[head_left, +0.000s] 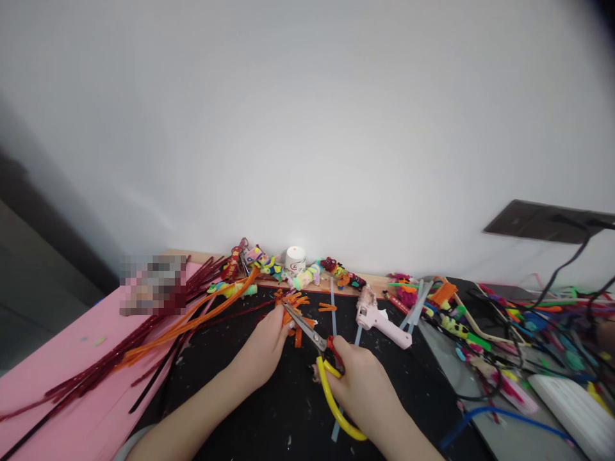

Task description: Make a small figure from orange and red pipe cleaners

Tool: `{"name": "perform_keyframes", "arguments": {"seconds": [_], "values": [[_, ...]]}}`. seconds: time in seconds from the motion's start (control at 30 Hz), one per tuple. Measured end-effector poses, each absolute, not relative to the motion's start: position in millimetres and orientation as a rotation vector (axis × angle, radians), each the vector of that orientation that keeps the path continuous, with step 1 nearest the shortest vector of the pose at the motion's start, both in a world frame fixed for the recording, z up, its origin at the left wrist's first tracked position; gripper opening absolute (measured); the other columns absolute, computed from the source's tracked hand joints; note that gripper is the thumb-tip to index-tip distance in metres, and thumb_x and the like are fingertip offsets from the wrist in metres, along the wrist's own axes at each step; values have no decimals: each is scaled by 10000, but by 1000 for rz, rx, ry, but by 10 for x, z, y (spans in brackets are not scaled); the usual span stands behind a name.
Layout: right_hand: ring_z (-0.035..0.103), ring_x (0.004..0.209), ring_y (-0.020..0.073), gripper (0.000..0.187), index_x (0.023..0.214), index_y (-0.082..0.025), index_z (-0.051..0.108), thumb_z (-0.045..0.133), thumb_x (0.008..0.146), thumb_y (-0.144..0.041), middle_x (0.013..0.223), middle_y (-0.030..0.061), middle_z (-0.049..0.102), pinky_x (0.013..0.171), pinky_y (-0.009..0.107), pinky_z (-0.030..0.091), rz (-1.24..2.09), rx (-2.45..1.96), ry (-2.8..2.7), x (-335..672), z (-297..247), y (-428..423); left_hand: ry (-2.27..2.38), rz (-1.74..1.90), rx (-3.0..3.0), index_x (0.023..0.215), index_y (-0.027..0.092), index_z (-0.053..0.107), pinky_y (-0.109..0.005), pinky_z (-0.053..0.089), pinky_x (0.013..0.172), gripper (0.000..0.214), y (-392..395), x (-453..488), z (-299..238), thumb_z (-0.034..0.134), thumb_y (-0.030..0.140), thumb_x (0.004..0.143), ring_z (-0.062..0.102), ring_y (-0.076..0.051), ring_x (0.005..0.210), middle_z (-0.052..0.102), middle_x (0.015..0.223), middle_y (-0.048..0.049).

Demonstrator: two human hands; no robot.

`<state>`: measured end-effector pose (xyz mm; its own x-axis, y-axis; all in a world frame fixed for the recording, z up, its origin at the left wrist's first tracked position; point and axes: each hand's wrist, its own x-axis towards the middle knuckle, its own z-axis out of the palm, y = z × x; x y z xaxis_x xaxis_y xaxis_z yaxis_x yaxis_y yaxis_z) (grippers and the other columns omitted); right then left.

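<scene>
My right hand grips a pair of scissors with yellow handles. Their blades point up and left toward my left hand. The fingers of that hand are closed on orange pipe cleaners, and the blade tips reach in beside them. Whether the blades touch the pipe cleaners I cannot tell. Short orange pieces lie just to the right on the black mat. A pale pink glue gun rests farther right, with a clear glue stick nearby.
Long dark red pipe cleaners and orange ones spread over the pink surface at left. Small colourful figures and a white paper cup line the wall. Black cables and a white power strip occupy the right.
</scene>
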<state>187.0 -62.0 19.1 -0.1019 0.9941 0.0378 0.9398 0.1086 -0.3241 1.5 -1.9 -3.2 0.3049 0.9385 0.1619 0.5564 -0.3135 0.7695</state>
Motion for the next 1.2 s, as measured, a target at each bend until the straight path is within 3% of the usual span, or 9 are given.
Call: {"name": "perform_keyframes", "arguments": {"seconds": [0.27, 0.53, 0.9, 1.2], "values": [[556, 558, 175, 181, 730, -226, 402, 531, 806, -327, 615, -10, 543, 505, 231, 327, 348, -1889, -1989, 1888, 157, -567, 1232, 918, 1901, 985, 192, 484, -374, 449, 832, 216, -33, 10, 56, 322, 327, 940, 581, -221, 902, 611, 944, -78], [607, 723, 218, 229, 912, -218, 397, 546, 766, -311, 854, 54, 601, 596, 265, 422, 342, -1875, -1940, 1969, 170, -555, 1260, 957, 1825, 973, 189, 483, -304, 444, 732, 202, -26, 15, 39, 410, 367, 913, 577, -183, 764, 606, 816, -16], [604, 707, 212, 179, 819, -225, 440, 585, 757, -312, 786, 5, 607, 577, 253, 355, 354, -1923, -2090, 1878, 191, -585, 1301, 897, 1835, 828, 204, 417, -277, 410, 659, 107, -19, 36, 14, 397, 288, 891, 517, -171, 698, 551, 771, -8], [603, 666, 209, 195, 771, -225, 450, 600, 759, -350, 717, -7, 604, 536, 245, 296, 337, -1956, -2078, 1863, 196, -583, 1258, 873, 1838, 828, 210, 404, -286, 413, 688, 114, -28, 36, 19, 391, 298, 898, 528, -176, 728, 551, 789, -5]]}}
